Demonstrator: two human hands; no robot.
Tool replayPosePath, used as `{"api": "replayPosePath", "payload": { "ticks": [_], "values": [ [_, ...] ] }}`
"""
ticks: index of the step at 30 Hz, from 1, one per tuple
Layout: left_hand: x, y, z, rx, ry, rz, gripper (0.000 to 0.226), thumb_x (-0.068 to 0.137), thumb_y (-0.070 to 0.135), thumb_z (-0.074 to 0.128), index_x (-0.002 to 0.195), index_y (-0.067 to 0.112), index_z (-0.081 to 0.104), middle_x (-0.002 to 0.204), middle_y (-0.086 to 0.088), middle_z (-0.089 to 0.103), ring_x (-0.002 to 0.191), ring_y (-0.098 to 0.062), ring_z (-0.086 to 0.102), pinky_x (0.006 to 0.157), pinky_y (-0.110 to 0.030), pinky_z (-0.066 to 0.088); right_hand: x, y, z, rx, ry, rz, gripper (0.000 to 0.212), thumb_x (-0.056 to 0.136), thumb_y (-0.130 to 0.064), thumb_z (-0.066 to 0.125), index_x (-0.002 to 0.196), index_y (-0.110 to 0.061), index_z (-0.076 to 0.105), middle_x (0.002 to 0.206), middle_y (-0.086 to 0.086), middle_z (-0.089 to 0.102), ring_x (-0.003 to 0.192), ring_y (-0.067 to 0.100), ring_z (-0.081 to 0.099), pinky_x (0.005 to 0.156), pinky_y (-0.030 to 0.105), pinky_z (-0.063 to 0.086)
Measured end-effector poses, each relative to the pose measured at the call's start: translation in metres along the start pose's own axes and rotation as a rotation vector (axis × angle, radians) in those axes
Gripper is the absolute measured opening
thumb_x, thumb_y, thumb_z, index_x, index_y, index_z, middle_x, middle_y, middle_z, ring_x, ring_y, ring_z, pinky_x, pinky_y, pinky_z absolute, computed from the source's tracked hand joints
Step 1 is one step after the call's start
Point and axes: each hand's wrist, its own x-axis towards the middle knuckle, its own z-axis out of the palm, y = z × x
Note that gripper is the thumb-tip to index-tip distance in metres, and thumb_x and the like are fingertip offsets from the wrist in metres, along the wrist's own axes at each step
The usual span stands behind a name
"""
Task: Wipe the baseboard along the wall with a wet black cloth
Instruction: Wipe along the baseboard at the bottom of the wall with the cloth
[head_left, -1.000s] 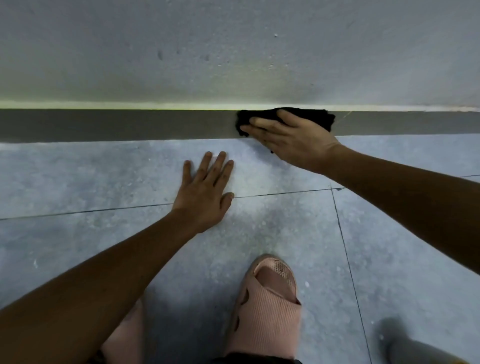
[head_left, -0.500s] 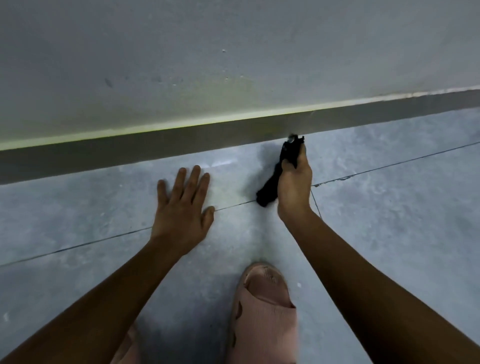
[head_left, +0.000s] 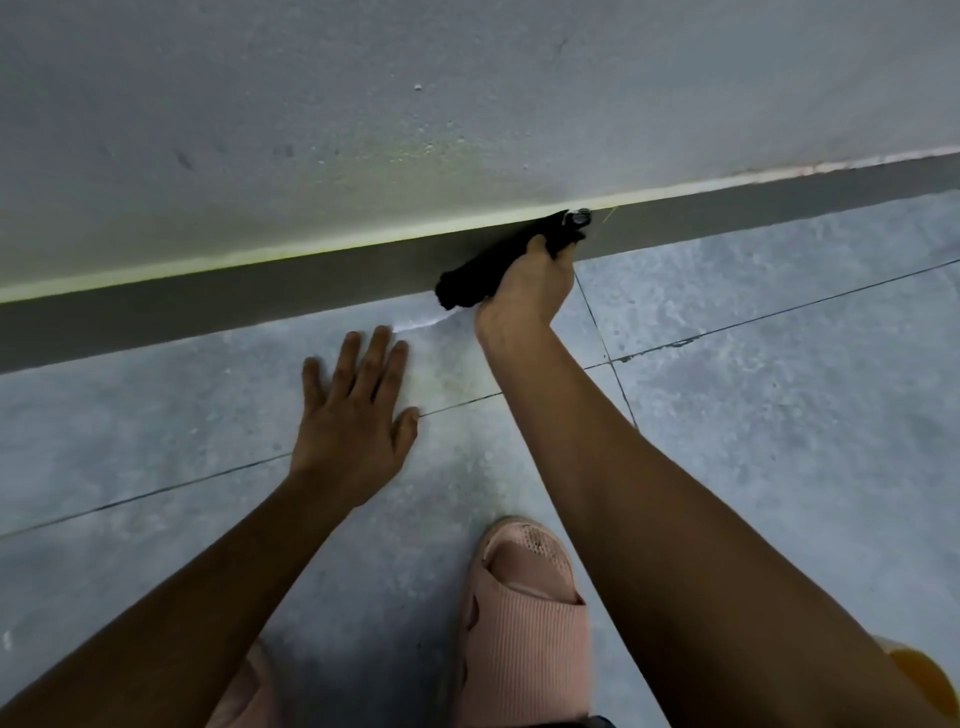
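Observation:
A dark grey baseboard (head_left: 218, 306) runs along the foot of the pale wall, slanting up to the right. My right hand (head_left: 530, 283) is shut on a bunched black cloth (head_left: 475, 280) and holds it against the baseboard; the cloth's lower end hangs down to the floor line. My left hand (head_left: 356, 410) lies flat on the floor tiles with its fingers spread, a little left of and below the cloth, holding nothing.
Grey floor tiles (head_left: 779, 405) with thin dark joints fill the lower view. A wet streak (head_left: 415, 325) shines on the floor just below the cloth. My foot in a pink slipper (head_left: 524, 618) is planted near the bottom centre, and a second slipper (head_left: 249, 691) is at the bottom edge.
My right hand lifted the cloth off the baseboard, bunched it up over the floor, then brought it back against the baseboard. My left hand stayed flat on the floor. The view tilted.

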Motion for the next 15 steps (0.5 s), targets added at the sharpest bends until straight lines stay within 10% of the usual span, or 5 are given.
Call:
{"api": "replayPosePath", "payload": {
  "ticks": [11, 15],
  "values": [
    [0.001, -0.002, 0.004, -0.013, 0.019, 0.008, 0.072, 0.088, 0.052, 0.009, 0.150, 0.015, 0.009, 0.159, -0.011, 0.007, 0.145, -0.032, 0.004, 0.112, -0.057, 0.008, -0.003, -0.004, 0.002, -0.197, -0.054, 0.124, 0.036, 0.095, -0.001, 0.040, 0.129, 0.000, 0.051, 0.099, 0.007, 0.058, 0.091, 0.022, 0.054, 0.080, 0.031, 0.045],
    [0.000, -0.001, 0.002, -0.010, 0.000, 0.000, 0.073, 0.087, 0.052, 0.004, 0.150, 0.014, 0.005, 0.159, -0.010, 0.002, 0.145, -0.031, -0.001, 0.113, -0.056, 0.004, 0.014, -0.014, -0.007, -0.224, 0.011, -0.019, 0.043, 0.097, -0.005, 0.038, 0.139, -0.010, 0.045, 0.122, 0.011, 0.059, 0.104, 0.026, 0.057, 0.094, 0.039, 0.048]
  ]
}}
